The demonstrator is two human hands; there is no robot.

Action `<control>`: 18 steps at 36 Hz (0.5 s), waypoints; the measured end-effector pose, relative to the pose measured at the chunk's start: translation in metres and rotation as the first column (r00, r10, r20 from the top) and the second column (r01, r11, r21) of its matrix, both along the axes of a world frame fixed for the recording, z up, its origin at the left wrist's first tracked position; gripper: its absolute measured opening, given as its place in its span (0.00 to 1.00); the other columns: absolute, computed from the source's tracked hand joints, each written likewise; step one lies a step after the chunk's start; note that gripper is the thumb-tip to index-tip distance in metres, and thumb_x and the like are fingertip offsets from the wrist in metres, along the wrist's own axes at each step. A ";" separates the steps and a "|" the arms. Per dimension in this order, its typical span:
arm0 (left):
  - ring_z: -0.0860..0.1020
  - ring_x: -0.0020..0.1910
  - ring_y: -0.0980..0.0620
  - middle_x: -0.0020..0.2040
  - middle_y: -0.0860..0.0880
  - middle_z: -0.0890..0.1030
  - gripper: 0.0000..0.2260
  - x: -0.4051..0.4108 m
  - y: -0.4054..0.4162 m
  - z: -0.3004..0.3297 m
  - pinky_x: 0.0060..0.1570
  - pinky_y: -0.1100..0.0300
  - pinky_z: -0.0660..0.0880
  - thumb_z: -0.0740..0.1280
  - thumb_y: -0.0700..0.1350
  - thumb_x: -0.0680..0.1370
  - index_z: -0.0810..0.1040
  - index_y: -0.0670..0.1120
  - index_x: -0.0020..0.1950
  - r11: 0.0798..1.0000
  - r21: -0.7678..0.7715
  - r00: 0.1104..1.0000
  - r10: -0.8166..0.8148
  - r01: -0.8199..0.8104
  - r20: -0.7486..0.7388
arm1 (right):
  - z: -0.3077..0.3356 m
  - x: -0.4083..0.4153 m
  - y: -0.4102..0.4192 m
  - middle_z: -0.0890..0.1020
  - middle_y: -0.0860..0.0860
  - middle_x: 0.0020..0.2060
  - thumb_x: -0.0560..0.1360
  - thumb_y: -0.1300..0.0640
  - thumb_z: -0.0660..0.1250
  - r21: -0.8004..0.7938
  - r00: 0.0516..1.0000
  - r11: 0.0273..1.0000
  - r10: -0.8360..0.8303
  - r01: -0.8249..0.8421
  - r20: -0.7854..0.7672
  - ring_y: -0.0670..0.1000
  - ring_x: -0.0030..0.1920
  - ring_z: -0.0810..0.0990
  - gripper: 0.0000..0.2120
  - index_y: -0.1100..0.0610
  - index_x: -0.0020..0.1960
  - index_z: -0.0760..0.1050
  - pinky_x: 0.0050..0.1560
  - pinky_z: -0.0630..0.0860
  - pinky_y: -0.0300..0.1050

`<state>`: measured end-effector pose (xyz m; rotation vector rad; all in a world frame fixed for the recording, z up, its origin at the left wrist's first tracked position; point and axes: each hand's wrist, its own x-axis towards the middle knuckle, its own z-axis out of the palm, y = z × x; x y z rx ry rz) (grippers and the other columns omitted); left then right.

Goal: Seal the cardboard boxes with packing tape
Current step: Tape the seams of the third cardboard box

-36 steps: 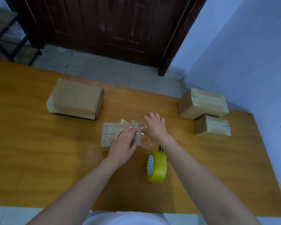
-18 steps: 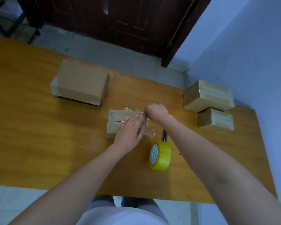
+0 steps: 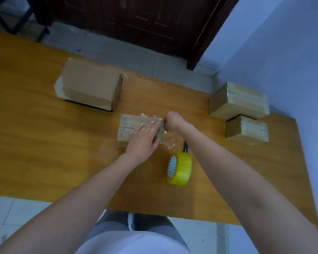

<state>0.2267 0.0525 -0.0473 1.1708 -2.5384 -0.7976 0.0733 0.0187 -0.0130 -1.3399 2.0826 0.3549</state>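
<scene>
Cardboard boxes: four on the table (image 3: 44, 143): one small box (image 3: 134, 128) at the middle, one large box (image 3: 89, 85) behind and left of it, two more to its right, a mid-sized box (image 3: 240, 100) with a smaller box (image 3: 247, 130) in front.
Tape rolls: one yellow roll (image 3: 180, 168), standing on edge, in front and right of the small box.
Hands: two, the left hand (image 3: 143, 139) and the right hand (image 3: 172, 121), both at the small box.
Doors: one dark wooden door (image 3: 136, 21), behind the table.

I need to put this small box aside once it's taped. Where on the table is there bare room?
Bare wood lies left of the small box, in front of the big box, and along the near edge left of the tape roll. It is crowded around the right hand, the roll, and the two boxes by the wall.
</scene>
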 end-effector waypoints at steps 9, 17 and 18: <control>0.60 0.74 0.52 0.74 0.47 0.66 0.22 -0.003 0.003 0.002 0.73 0.60 0.46 0.59 0.46 0.82 0.61 0.46 0.76 1.000 -0.008 0.999 0.025 -0.025 0.039 | 0.000 0.003 0.038 0.77 0.56 0.41 0.71 0.68 0.57 0.088 0.710 0.901 -0.392 0.426 0.585 0.54 0.42 0.73 0.13 0.58 0.48 0.77 0.41 0.69 0.45; 0.61 0.74 0.52 0.73 0.47 0.67 0.20 -0.006 0.004 0.002 0.73 0.60 0.47 0.59 0.46 0.82 0.63 0.47 0.74 0.999 0.013 0.998 0.044 -0.044 0.036 | 0.016 -0.025 0.055 0.70 0.54 0.68 0.73 0.58 0.67 -0.091 0.935 0.986 -0.099 0.137 0.339 0.57 0.69 0.67 0.30 0.52 0.73 0.63 0.67 0.67 0.58; 0.61 0.74 0.52 0.73 0.47 0.67 0.20 -0.006 0.005 0.002 0.73 0.60 0.47 0.60 0.46 0.82 0.64 0.47 0.74 0.998 0.019 0.998 0.052 -0.053 0.035 | 0.017 -0.026 0.059 0.68 0.53 0.70 0.73 0.56 0.68 -0.112 0.941 0.989 -0.051 0.093 0.335 0.57 0.71 0.64 0.31 0.51 0.74 0.62 0.69 0.64 0.58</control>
